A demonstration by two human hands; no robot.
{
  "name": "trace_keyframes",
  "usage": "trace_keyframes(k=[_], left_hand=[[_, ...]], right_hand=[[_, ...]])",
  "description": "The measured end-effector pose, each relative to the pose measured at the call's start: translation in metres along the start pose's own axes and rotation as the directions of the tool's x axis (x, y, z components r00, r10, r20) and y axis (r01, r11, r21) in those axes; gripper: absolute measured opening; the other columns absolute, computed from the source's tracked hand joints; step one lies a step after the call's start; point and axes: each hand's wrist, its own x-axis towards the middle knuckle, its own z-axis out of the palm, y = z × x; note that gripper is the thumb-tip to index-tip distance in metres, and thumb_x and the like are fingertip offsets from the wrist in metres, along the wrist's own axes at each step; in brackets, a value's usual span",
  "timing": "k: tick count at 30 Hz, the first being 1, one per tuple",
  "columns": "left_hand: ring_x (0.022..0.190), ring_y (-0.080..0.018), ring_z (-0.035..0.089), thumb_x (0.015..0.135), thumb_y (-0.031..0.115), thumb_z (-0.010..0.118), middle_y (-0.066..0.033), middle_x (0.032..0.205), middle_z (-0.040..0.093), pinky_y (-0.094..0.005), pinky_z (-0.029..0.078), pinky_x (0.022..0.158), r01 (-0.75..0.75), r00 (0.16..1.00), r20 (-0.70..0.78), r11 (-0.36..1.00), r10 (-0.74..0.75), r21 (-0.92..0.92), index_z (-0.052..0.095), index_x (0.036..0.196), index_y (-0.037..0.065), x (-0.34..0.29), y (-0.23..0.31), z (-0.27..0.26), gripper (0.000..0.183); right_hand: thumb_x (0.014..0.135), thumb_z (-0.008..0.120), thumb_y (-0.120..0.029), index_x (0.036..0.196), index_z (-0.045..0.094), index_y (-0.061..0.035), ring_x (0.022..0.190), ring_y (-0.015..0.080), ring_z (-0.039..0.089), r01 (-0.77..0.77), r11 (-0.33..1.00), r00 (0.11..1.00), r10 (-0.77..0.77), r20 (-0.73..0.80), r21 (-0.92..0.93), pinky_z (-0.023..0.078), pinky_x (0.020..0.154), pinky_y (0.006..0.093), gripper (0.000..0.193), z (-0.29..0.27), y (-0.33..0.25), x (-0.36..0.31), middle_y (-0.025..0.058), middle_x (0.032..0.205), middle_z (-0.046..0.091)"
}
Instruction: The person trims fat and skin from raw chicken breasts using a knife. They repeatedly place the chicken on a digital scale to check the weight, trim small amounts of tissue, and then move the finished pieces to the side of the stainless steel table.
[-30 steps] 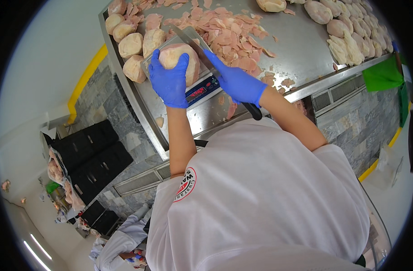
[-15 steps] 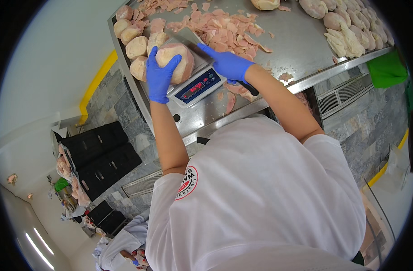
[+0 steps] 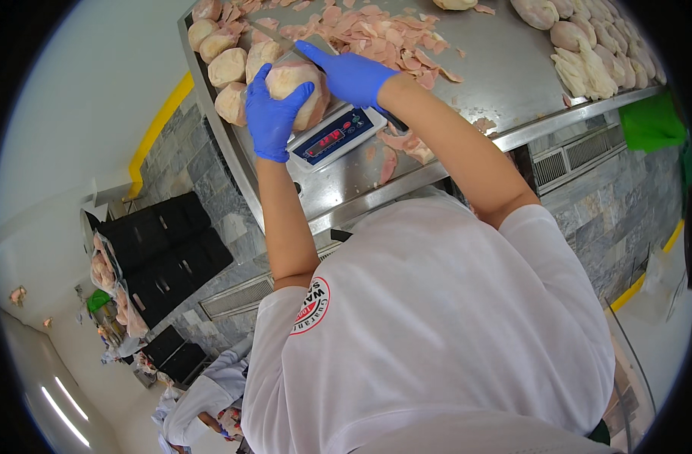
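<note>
My left hand [image 3: 273,113], in a blue glove, grips the near left side of a large round piece of pale pink meat [image 3: 303,89], thumb and fingers spread around it. The meat is over the metal pan of a digital scale [image 3: 337,141] with a lit red display. Close on its right side, my right hand [image 3: 352,76], also blue-gloved, is closed around a knife [image 3: 396,121]. Its dark handle end shows below the palm, and the index finger stretches along toward the blade. Part of the blade appears beyond the meat; the rest is covered.
Rounded meat pieces [image 3: 228,68] line the table's left edge. Thin meat trimmings [image 3: 384,39] lie heaped behind the scale. Many pale pieces [image 3: 588,38] crowd the far right of the steel table [image 3: 505,68]. Black crates [image 3: 160,234] stand on the left; another person [image 3: 210,397] works at lower left.
My right hand has moved left and away from me, up against the meat. Part of the knife blade now shows beyond it. My left hand stays on the meat, shifted slightly.
</note>
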Motion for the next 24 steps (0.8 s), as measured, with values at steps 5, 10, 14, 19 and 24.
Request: trace_keyframes(k=[5, 10, 14, 19, 24], left_hand=[[0.121, -0.0345, 0.058, 0.064, 0.041, 0.091, -0.0229, 0.130, 0.058, -0.0424, 0.046, 0.103, 0.059, 0.997, -0.030, 0.985, -0.064, -0.164, 0.054, 0.136, -0.003, -0.001, 0.001, 0.007, 0.092], [0.120, -0.0324, 0.057, 0.068, 0.034, 0.090, -0.0209, 0.131, 0.058, -0.0419, 0.046, 0.104, 0.074, 0.995, -0.056, 0.989, -0.082, -0.130, 0.054, 0.137, -0.002, -0.007, -0.001, 0.001, 0.086], [0.122, -0.0291, 0.055, 0.076, 0.025, 0.086, -0.0184, 0.134, 0.056, -0.0406, 0.044, 0.106, 0.016, 0.999, 0.045, 0.963, -0.004, -0.267, 0.051, 0.139, -0.001, -0.002, -0.007, -0.007, 0.077], [0.127, -0.0247, 0.052, 0.091, 0.022, 0.074, -0.0166, 0.140, 0.052, -0.0370, 0.042, 0.107, -0.016, 0.971, -0.233, 0.955, -0.056, -0.296, 0.049, 0.142, 0.000, -0.003, 0.001, -0.020, 0.060], [0.128, -0.0235, 0.051, 0.095, 0.020, 0.069, -0.0153, 0.141, 0.051, -0.0377, 0.040, 0.109, 0.009, 0.961, -0.259, 0.943, -0.100, -0.332, 0.049, 0.142, 0.000, -0.017, -0.004, -0.039, 0.055]], right_hand=[[0.092, 0.037, -0.004, 0.162, 0.012, -0.0309, 0.055, 0.0210, 0.060, -0.127, 0.976, 0.981, 0.098, 0.169, 0.175, 0.053, 0.052, 0.0360, 0.079, -0.008, 0.007, 0.005, 0.0218, 0.095, 0.068], [0.092, 0.040, -0.005, 0.162, 0.012, -0.0292, 0.047, 0.0177, 0.052, -0.281, 0.907, 0.939, 0.192, 0.285, 0.315, 0.049, 0.048, 0.0322, 0.079, 0.008, 0.017, -0.048, 0.0163, 0.088, 0.066], [0.094, 0.041, -0.007, 0.161, 0.016, -0.0297, 0.047, 0.0157, 0.051, -0.264, 0.855, 0.952, 0.159, 0.260, 0.446, 0.049, 0.048, 0.0316, 0.075, 0.010, 0.050, -0.101, 0.0120, 0.076, 0.061], [0.093, 0.046, -0.009, 0.160, 0.019, -0.0314, 0.060, 0.0264, 0.059, -0.353, 0.883, 0.929, 0.370, 0.006, 0.308, 0.052, 0.056, 0.0394, 0.076, -0.016, 0.072, -0.124, 0.0165, 0.078, 0.062], [0.092, 0.052, -0.013, 0.158, 0.020, -0.0344, 0.089, 0.0413, 0.069, -0.431, 0.902, 0.881, 0.424, -0.208, 0.011, 0.054, 0.079, 0.0502, 0.077, -0.021, 0.122, -0.115, 0.0270, 0.113, 0.066]])
